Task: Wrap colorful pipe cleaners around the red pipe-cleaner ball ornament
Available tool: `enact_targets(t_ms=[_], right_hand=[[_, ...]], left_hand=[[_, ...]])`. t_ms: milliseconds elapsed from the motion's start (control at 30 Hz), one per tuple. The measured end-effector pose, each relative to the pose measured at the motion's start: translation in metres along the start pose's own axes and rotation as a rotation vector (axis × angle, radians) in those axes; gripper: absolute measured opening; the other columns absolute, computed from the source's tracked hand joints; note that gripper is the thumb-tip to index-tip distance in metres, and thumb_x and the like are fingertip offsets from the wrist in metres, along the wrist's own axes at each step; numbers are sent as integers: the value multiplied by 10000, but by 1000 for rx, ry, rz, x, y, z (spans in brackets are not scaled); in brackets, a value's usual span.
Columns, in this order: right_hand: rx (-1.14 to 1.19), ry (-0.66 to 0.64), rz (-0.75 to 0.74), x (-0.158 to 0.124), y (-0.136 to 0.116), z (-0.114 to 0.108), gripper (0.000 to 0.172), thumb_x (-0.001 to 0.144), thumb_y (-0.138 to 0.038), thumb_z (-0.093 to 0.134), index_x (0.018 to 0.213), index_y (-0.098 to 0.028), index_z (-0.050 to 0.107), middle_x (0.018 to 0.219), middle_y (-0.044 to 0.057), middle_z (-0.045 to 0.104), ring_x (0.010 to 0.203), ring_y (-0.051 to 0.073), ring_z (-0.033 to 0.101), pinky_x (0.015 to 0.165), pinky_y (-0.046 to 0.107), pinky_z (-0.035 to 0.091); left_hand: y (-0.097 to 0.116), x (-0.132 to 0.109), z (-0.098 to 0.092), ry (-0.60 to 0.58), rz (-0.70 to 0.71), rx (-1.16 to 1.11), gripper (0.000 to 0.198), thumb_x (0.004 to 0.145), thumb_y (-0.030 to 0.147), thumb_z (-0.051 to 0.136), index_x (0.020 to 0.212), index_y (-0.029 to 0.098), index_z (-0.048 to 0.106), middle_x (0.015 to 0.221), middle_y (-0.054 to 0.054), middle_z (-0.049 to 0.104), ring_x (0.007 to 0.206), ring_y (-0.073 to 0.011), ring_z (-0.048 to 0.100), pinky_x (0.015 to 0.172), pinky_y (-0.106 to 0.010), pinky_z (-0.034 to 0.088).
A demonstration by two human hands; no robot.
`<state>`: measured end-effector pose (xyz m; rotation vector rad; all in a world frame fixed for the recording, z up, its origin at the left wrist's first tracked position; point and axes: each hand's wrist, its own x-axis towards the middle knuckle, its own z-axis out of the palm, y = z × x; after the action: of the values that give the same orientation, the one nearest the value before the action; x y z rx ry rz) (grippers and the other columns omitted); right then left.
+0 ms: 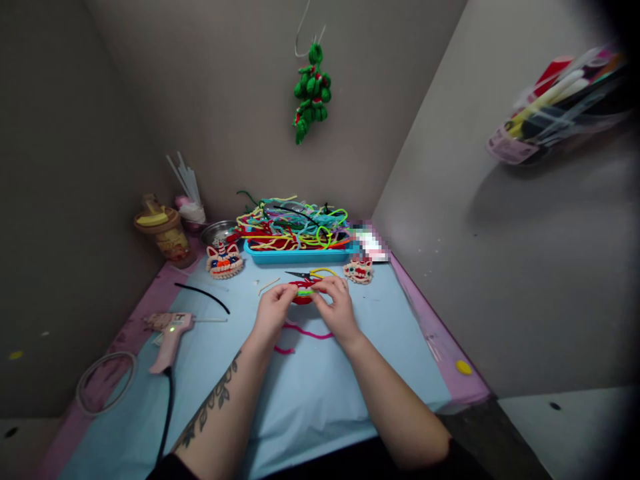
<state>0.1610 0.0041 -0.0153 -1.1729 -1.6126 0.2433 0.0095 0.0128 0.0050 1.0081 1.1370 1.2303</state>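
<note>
A small red piece with a bright green strip across it is held between both hands above the blue table cover. My left hand pinches its left side, and my right hand grips the right side with thumb and fingers. Yellow-handled scissors lie just beyond the hands, blades pointing left. Under the hands, magenta pipe cleaners rest on the cover. A short beige piece lies left of the scissors. The fingertips hide part of the red piece.
Behind stands a blue tray heaped with colourful pipe cleaners. Animal-face pieces sit at left and right. A pink glue gun with a black cord, a black strip and a cup are at left.
</note>
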Motion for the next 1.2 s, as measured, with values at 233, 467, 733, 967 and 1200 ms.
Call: enact_targets(t_ms=[233, 467, 733, 967, 1200], right_hand=[[-4, -28, -9, 0, 3, 1, 62, 814, -206, 613, 804, -243, 662, 825, 28, 529, 890, 209, 519, 844, 383, 433], [77, 10, 5, 6, 3, -7, 82, 817, -215, 591, 863, -235, 656, 965, 58, 556, 997, 223, 535, 919, 394, 429], [-125, -169, -204, 10, 14, -13, 179, 855, -204, 581, 994, -260, 678, 913, 35, 698, 940, 219, 560, 885, 399, 435], [-201, -274, -242, 7, 20, -8, 211, 881, -184, 515, 971, -237, 698, 808, 65, 697, 827, 215, 604, 783, 363, 471], [-36, -105, -84, 8, 19, -10, 240, 891, -222, 478, 1028, -264, 670, 944, 50, 704, 913, 210, 622, 854, 385, 483]], left_hand=[[-6, 2, 0, -33, -4, 5, 254, 702, 385, 667, 694, 131, 667, 596, -4, 652, 547, -111, 530, 569, -225, 399], [-6, 3, -3, -49, 36, 55, 257, 691, 391, 663, 674, 134, 667, 648, -20, 672, 619, -132, 563, 649, -245, 428], [-12, 6, -6, -133, 76, 263, 276, 711, 402, 629, 705, 130, 677, 609, -24, 634, 577, -140, 533, 573, -247, 400], [-10, 5, -6, -165, 115, 443, 277, 728, 395, 601, 670, 132, 669, 510, 14, 546, 493, -108, 433, 500, -225, 308], [-9, 6, -8, -96, 93, 354, 267, 714, 397, 623, 680, 139, 681, 542, 1, 596, 492, -119, 465, 506, -229, 337]])
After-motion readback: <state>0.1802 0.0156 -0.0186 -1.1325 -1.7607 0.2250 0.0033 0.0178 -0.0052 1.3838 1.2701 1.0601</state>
